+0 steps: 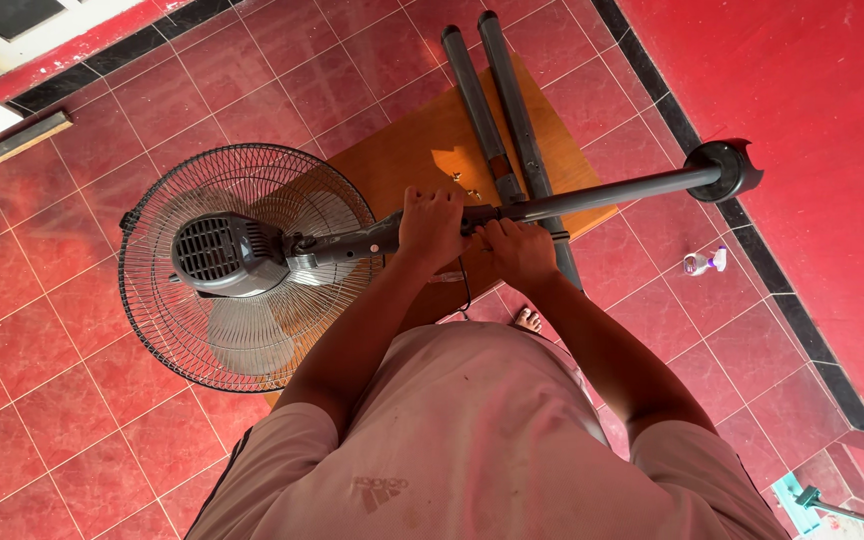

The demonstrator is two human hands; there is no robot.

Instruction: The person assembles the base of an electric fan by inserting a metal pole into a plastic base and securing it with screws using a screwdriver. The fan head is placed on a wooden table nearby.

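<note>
A dark grey stand fan lies across a small wooden table [422, 150]. Its round wire cage head [242, 265] hangs over the table's left side, and its pole [612, 192] runs right to a round black collar [727, 168]. My left hand [430, 228] is shut around the pole's thick neck near the motor housing. Just to its right, my right hand [514, 250] grips the pole where the thick section meets the thinner tube.
Two dark grey base bars [497, 100] lie across the table's far side, with a few small brass screws [464, 186] beside them. A small clear bottle [702, 263] lies on the red tiled floor at right. A red wall rises at right.
</note>
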